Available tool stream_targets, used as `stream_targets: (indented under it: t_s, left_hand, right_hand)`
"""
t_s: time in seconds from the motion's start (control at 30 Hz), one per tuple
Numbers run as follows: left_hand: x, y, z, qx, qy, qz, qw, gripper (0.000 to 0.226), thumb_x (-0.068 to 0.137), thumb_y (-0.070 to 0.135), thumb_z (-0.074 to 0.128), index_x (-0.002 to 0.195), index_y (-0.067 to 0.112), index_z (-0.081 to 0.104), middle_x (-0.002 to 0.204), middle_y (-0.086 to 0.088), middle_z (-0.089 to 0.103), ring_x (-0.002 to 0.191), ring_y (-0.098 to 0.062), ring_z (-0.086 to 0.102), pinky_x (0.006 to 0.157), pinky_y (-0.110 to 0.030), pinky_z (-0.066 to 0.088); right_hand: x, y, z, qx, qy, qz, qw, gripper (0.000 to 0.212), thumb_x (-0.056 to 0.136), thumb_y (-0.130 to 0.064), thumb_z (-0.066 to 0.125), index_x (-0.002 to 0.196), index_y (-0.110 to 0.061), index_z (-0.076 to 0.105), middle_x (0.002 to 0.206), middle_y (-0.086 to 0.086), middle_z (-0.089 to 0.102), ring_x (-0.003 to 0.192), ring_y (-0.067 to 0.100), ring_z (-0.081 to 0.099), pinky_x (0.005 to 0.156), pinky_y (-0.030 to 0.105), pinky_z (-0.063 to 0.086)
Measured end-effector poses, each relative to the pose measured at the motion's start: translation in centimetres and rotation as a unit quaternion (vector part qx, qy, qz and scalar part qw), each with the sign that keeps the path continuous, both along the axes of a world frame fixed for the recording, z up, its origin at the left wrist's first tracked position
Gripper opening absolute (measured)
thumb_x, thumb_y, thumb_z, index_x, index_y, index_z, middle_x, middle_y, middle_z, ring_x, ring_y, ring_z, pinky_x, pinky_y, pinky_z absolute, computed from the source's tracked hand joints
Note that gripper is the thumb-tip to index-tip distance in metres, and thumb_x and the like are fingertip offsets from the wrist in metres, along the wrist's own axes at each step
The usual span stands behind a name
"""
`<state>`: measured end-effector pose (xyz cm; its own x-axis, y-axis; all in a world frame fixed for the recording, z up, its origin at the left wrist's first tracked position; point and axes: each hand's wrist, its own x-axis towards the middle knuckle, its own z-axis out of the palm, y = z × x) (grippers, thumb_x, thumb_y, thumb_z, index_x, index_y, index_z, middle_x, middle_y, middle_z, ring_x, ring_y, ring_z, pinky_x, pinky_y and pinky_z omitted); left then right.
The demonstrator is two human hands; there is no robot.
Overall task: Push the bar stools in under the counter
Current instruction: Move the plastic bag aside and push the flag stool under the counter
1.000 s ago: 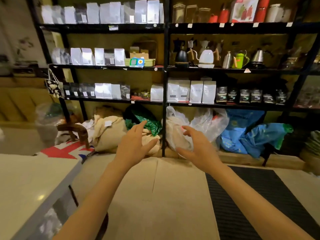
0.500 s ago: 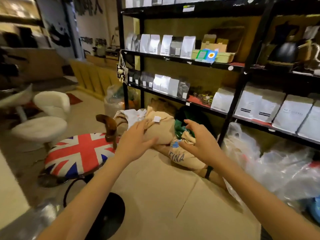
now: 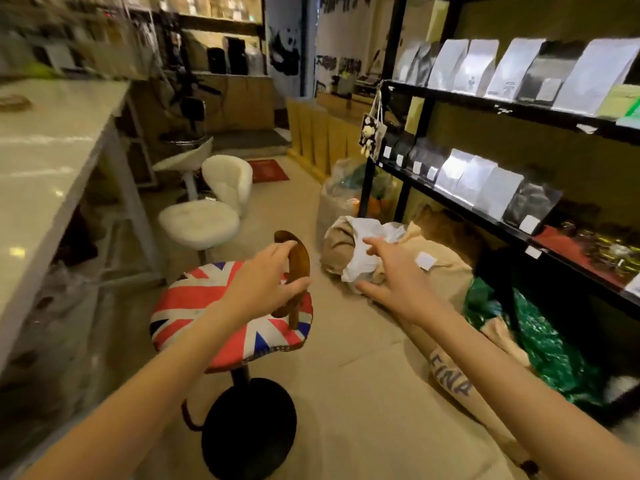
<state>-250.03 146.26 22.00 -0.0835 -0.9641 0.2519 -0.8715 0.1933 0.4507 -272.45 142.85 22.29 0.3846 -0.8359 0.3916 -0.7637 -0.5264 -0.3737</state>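
Union Jack bar stool (image 3: pixel 194 306), left hand (image 3: pixel 266 282) spread above its wooden backrest (image 3: pixel 294 271), right hand (image 3: pixel 391 275) wide, sack (image 3: pixel 450 382) lettered "FINA"

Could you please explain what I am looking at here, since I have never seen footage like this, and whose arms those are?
There is no machine here: a person wears a wide-angle camera on the head, so the single picture looks forward and down along their own bare arms. The left hand is open and reaching around the curved wooden backrest of a bar stool with a flag-patterned seat; whether it already touches it is hard to tell. The right hand is open and holds nothing, hovering over the floor in front of some sacks. The white counter runs along the left, with two white stools further on beside it. Black shelves of pouches stand on the right.
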Motion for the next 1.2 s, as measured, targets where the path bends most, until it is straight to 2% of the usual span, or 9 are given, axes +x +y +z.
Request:
stream_targets:
  t_s: [0.23,0.5,0.57,0.67,0.87,0.97,1.07,1.13,1.2]
  left_hand:
    - [2.6,-6.3,-2.1,0.034,-0.009,0.081,0.996,0.073,0.086,0.049,0.056,0.144,0.018,0.025,0.147,-0.004,0.035,0.131,-0.02,0.038,0.103,-0.035,0.035]
    - [3.3,-9.8,-5.4,0.082,0.027,0.166,0.982,0.075,0.083,0.05,0.059,0.143,0.018,0.028,0.144,-0.002,0.039,0.127,-0.017,0.041,0.099,-0.029,0.036]
    - [2.7,-10.6,-6.1,0.079,0.049,0.183,0.979,0.076,0.08,0.05,0.063,0.142,0.02,0.029,0.141,0.0,0.042,0.123,-0.015,0.044,0.095,-0.026,0.037]
    - [1.2,-12.0,-7.7,0.119,0.056,0.227,0.965,0.087,0.074,0.059,0.064,0.142,0.02,0.028,0.145,0.001,0.039,0.127,-0.015,0.042,0.102,-0.034,0.039]
    - [-3.5,-14.2,-10.3,0.171,0.063,0.335,0.925,0.091,0.071,0.066,0.062,0.142,0.022,0.027,0.141,0.0,0.043,0.122,-0.016,0.045,0.098,-0.033,0.041]
    - [-5.2,-14.6,-11.1,0.185,0.028,0.376,0.908,0.085,0.073,0.065,0.061,0.139,0.019,0.033,0.136,-0.001,0.049,0.118,-0.018,0.049,0.094,-0.032,0.043]
    - [-6.0,-15.0,-12.2,0.166,-0.03,0.408,0.897,0.072,0.071,0.066,0.058,0.126,0.02,0.047,0.119,-0.001,0.062,0.103,-0.02,0.059,0.085,-0.035,0.048]
    - [-6.1,-15.1,-12.9,0.171,-0.083,0.42,0.887,0.065,0.071,0.066,0.058,0.117,0.02,0.051,0.107,0.001,0.065,0.092,-0.019,0.061,0.076,-0.033,0.047]
    - [-6.2,-15.2,-13.3,0.173,-0.107,0.433,0.878,0.06,0.072,0.067,0.058,0.108,0.02,0.051,0.098,0.001,0.065,0.083,-0.018,0.06,0.066,-0.028,0.04]
  right_hand:
    - [5.2,-11.3,-2.4,0.028,0.061,0.138,0.988,0.077,0.074,-0.036,0.074,0.138,-0.017,0.036,0.132,0.005,0.05,0.12,0.021,0.045,0.095,0.032,0.04]
    - [9.0,-21.1,-6.3,0.058,0.154,0.329,0.93,0.088,0.066,-0.043,0.076,0.138,-0.017,0.035,0.133,0.004,0.049,0.122,0.022,0.042,0.1,0.038,0.038]
    - [9.6,-23.2,-6.7,0.064,0.164,0.377,0.909,0.089,0.064,-0.044,0.078,0.138,-0.017,0.035,0.133,0.004,0.049,0.123,0.021,0.04,0.101,0.034,0.035]
    - [10.4,-26.3,-7.3,0.072,0.179,0.442,0.876,0.093,0.06,-0.045,0.08,0.137,-0.016,0.037,0.132,0.003,0.05,0.121,0.02,0.041,0.099,0.03,0.032]
    - [11.8,-31.6,-9.6,0.005,0.242,0.563,0.79,0.095,0.051,-0.046,0.079,0.133,-0.012,0.044,0.13,0.006,0.051,0.12,0.024,0.042,0.097,0.035,0.034]
    - [12.8,-33.1,-10.1,-0.035,0.258,0.621,0.74,0.092,0.051,-0.052,0.073,0.13,-0.014,0.046,0.131,0.006,0.05,0.122,0.024,0.041,0.101,0.039,0.034]
    - [13.8,-33.6,-10.7,-0.051,0.282,0.668,0.687,0.082,0.057,-0.049,0.072,0.128,-0.017,0.047,0.131,0.003,0.049,0.125,0.022,0.04,0.104,0.038,0.026]
    - [14.6,-33.6,-11.3,-0.063,0.288,0.695,0.655,0.074,0.058,-0.047,0.071,0.123,-0.018,0.05,0.124,0.002,0.054,0.119,0.021,0.044,0.104,0.039,0.026]
    - [15.5,-33.5,-11.7,-0.079,0.289,0.71,0.637,0.059,0.059,-0.048,0.07,0.107,-0.019,0.054,0.109,-0.001,0.06,0.106,0.021,0.052,0.1,0.039,0.03]
